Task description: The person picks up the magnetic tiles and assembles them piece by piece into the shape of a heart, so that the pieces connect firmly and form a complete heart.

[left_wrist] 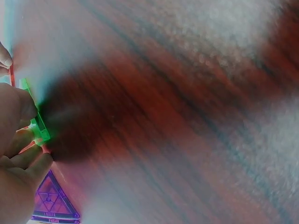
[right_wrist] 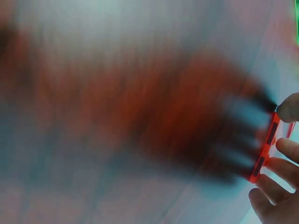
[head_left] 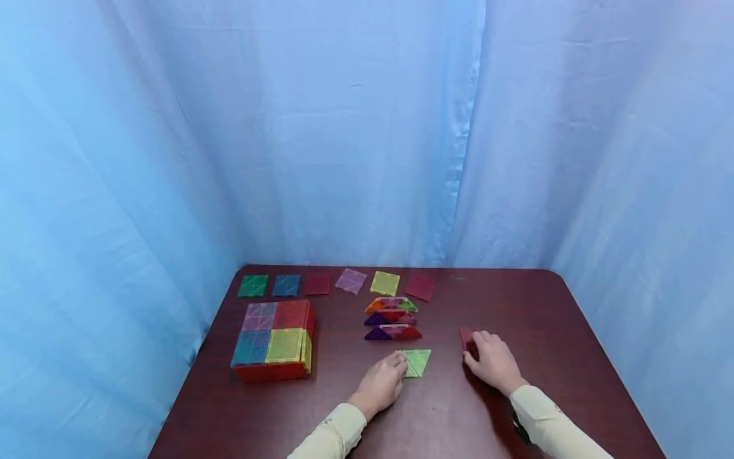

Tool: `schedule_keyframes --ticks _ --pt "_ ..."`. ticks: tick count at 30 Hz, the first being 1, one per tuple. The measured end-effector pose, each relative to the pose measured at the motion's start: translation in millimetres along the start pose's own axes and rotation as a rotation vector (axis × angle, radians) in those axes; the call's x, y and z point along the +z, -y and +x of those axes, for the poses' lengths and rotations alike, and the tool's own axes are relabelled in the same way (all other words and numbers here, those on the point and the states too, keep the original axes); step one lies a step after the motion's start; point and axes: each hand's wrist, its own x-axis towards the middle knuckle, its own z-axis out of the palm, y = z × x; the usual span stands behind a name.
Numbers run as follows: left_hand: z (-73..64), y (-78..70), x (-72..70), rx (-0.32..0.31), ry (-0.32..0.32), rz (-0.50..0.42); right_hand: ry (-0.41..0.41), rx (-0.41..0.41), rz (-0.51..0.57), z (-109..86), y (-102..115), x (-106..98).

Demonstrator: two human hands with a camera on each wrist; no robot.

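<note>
Near the table's middle, my left hand [head_left: 381, 381] grips light green triangular magnetic tiles [head_left: 418, 361] by their left side. In the left wrist view, the thumb and fingers stand around the green tile's edge [left_wrist: 42, 131]. Farther right, my right hand [head_left: 496, 362] pinches a red magnetic tile [head_left: 466, 336], partly covered by the fingers. The right wrist view has that red tile's long edge [right_wrist: 265, 148] between thumb and fingers. Behind the left hand stand three low trapezoid rows of triangle tiles: an orange-pink-green row [head_left: 392, 305], a purple-red row [head_left: 391, 317] and a purple-pink-red row [head_left: 393, 332].
A box-shaped build of coloured square tiles [head_left: 291, 315] stands at the left of the dark wooden table [head_left: 447, 421]. Along the back edge lie several flat square tiles, from a green one [head_left: 253, 285] to a red one [head_left: 420, 287]. Blue curtains [head_left: 344, 140] surround the table.
</note>
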Motion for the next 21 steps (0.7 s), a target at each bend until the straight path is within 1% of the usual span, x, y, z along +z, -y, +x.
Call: schedule_keyframes --ticks 3,6,10,12,14,17,19,21 --pt "-0.5 0.1 1.2 0.0 0.003 0.009 0.01 -0.05 -0.018 -3.4 18.0 1.6" --pt "-0.1 -0.1 1.8 -0.003 0.006 0.014 0.034 -0.095 -0.009 -5.6 35.5 2.1" --pt "1.3 0.8 1.1 0.0 -0.009 0.012 0.074 -0.164 0.07 -5.1 57.4 5.8" --pt "2.0 0.8 0.7 0.005 -0.02 0.004 0.101 -0.178 0.12 -4.3 65.8 6.8" --pt "2.3 0.7 0.3 0.009 -0.025 -0.001 0.135 -0.159 0.166 -2.9 71.7 6.8" --pt "1.3 -0.2 -0.9 0.004 -0.009 -0.014 0.198 -0.069 0.2 -0.7 76.9 4.9" --pt "0.4 -0.6 -1.2 -0.004 0.011 -0.014 0.247 -0.003 0.194 0.6 78.5 3.6" --pt "-0.3 -0.8 -1.7 -0.008 0.022 -0.013 0.288 0.036 0.17 1.8 79.4 2.9"
